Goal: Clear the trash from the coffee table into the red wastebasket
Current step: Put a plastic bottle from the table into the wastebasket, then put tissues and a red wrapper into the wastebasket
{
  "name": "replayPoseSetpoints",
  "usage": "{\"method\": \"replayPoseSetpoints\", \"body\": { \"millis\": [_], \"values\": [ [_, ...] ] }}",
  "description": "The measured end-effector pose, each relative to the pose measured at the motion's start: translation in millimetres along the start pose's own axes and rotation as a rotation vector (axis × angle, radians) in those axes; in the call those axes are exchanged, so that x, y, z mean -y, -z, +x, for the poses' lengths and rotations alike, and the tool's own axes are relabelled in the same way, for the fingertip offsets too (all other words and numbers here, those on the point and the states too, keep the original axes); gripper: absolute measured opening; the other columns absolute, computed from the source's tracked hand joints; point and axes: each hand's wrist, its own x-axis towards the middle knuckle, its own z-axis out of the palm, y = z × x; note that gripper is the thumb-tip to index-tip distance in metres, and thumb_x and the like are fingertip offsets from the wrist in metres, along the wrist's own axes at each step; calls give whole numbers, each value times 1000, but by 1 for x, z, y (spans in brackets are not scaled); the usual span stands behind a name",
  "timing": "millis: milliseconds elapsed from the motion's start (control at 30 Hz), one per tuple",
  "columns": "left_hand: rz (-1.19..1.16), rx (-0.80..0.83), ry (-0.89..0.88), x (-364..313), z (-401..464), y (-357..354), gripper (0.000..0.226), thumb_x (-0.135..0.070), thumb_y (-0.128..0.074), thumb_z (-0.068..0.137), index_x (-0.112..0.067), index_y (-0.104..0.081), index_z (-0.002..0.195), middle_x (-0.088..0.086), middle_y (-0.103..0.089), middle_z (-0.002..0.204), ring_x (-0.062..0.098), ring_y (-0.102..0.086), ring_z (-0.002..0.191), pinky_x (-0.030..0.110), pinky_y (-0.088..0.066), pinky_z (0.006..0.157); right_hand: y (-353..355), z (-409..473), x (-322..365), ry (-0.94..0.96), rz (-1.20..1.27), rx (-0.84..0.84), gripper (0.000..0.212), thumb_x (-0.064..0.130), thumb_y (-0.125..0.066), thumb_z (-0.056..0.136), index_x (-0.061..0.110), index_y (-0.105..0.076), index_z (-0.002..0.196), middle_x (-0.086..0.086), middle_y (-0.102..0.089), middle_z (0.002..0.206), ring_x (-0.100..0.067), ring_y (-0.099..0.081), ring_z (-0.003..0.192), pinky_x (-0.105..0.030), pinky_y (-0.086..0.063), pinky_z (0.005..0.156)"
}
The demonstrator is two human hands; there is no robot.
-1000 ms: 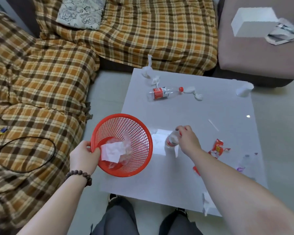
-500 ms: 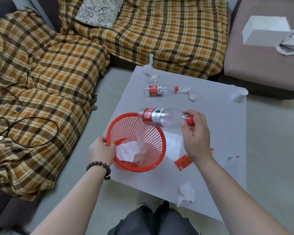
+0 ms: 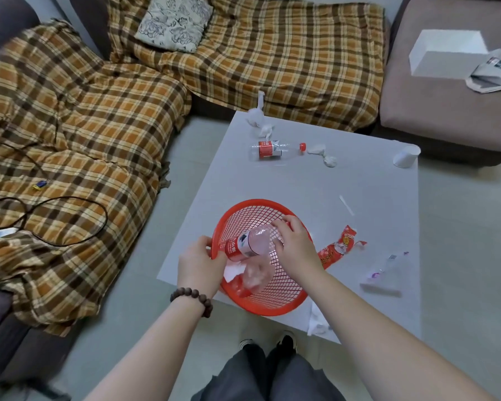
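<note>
The red mesh wastebasket [image 3: 275, 296] rests tilted on the near left part of the white coffee table [image 3: 315, 186]. My left hand [image 3: 198, 264] grips its left rim. My right hand [image 3: 297, 244] holds a clear plastic bottle with a red label [image 3: 249, 243] by its neck end, base first inside the basket. White paper and clear plastic lie at the basket's bottom. On the table lie a second bottle [image 3: 275, 149], crumpled tissues [image 3: 323, 153], a white paper cup [image 3: 406, 156], a red snack wrapper [image 3: 337, 248] and a clear wrapper [image 3: 388, 273].
A plaid-covered sofa [image 3: 99, 125] wraps the left and far sides, with a black cable on it. A brown ottoman [image 3: 446, 99] at the far right bears a white box. A tissue [image 3: 315, 322] lies at the table's near edge by my legs.
My right hand picked the bottle off the table, lifted it over the basket, and has lowered it base first inside. My left hand kept hold of the rim.
</note>
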Motion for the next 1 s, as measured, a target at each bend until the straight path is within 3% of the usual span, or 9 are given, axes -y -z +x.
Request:
{"method": "replayPoseSetpoints", "body": {
  "millis": [133, 233, 367, 467, 567, 633, 733, 867, 1000],
  "values": [
    [1, -11, 84, 19, 4, 15, 7, -19, -63, 79, -18, -63, 85, 1, -68, 76, 21, -66, 66, 34, -55, 65, -7, -13, -5, 30, -88, 35, 45, 13, -50, 92, 19, -43, 136, -5, -28, 152, -22, -21, 141, -39, -30, 111],
    [11, -9, 86, 28, 8, 22, 10, -21, -64, 78, -18, -62, 87, 3, -69, 77, 25, -68, 67, 41, -58, 68, -11, -24, -9, 27, -75, 4, 45, 16, -51, 92, 21, -44, 136, -4, -30, 152, -21, -21, 141, -37, -29, 111],
    [48, -27, 72, 33, 14, 22, 8, -21, -65, 77, -21, -59, 83, 7, -69, 79, 26, -67, 69, 41, -57, 70, -8, -44, -32, -115, 14, -56, 41, 21, -52, 91, 22, -48, 132, -2, -36, 146, -20, -31, 136, -38, -34, 108],
    [31, -27, 90, 34, 14, 19, 8, -21, -64, 76, -20, -60, 84, 6, -69, 78, 26, -67, 69, 39, -57, 71, -9, -68, -69, -260, 12, -52, 42, 19, -54, 90, 19, -48, 132, -3, -39, 143, -19, -37, 130, -30, -32, 106],
    [64, -58, 80, 36, 14, 13, 11, -22, -63, 78, -17, -63, 87, -1, -65, 70, 16, -61, 63, 27, -45, 60, -22, -93, -108, -426, -37, 39, 49, 22, -57, 89, 20, -43, 136, -6, -36, 146, -24, -29, 135, -38, -32, 107],
    [81, -72, 79, 36, 15, 8, 11, -23, -63, 78, -17, -64, 87, -4, -61, 67, 10, -56, 60, 26, -40, 59, -37, -105, -132, -493, -54, 111, 53, 23, -59, 88, 21, -41, 138, -8, -33, 148, -26, -25, 137, -39, -30, 110],
    [98, -59, 95, 38, 18, -2, 10, -25, -62, 79, -19, -61, 87, -1, -65, 72, 18, -64, 66, 32, -49, 66, -59, -114, -160, -515, -104, 181, 61, 29, -62, 86, 25, -36, 141, -8, -29, 150, -27, -20, 139, -39, -28, 112],
    [138, -93, 99, 41, 22, -16, 13, -26, -64, 77, -20, -62, 89, -11, -60, 66, 20, -67, 68, 38, -55, 74, -88, -114, -192, -470, -243, 284, 68, 31, -62, 83, 29, -29, 143, -8, -23, 153, -30, -21, 139, -39, -29, 112],
    [118, -120, 114, 45, 25, -29, 17, -27, -64, 74, -22, -64, 91, -14, -63, 70, 14, -67, 60, 38, -58, 64, -111, -111, -221, -469, -349, 321, 57, 20, -55, 83, 29, -36, 136, -8, -29, 147, -31, -32, 127, -37, -43, 92]
  ]
}}
